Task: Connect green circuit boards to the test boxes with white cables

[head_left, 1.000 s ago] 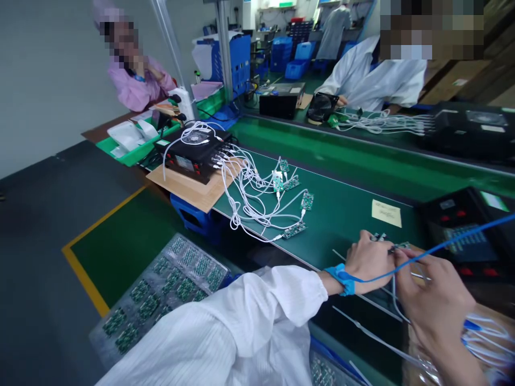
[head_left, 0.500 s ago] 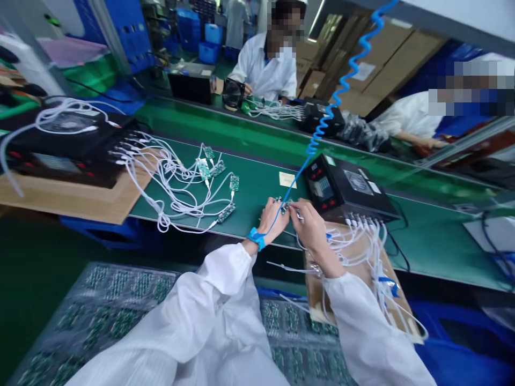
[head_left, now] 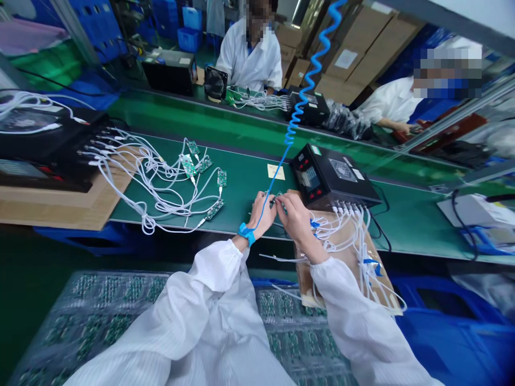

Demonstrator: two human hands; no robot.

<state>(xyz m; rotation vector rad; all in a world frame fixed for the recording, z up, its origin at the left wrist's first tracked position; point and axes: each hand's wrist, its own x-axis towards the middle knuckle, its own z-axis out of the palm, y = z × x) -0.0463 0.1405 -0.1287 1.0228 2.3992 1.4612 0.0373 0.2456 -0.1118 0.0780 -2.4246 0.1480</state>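
Head view: a small green printed circuit board (head_left: 276,197) is pinched between the curled fingertips of the left hand (head_left: 263,213) and the right hand (head_left: 296,215), both closed on it, just above the green matted surface (head_left: 245,185), beside a black rectangular tester box (head_left: 330,179) trailing white cables (head_left: 354,230).

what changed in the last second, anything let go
Only the view swung right, bringing the black box fully into sight. The left hand and right hand stay pinched on the small circuit board; nothing was let go. The wired boards lie as before.
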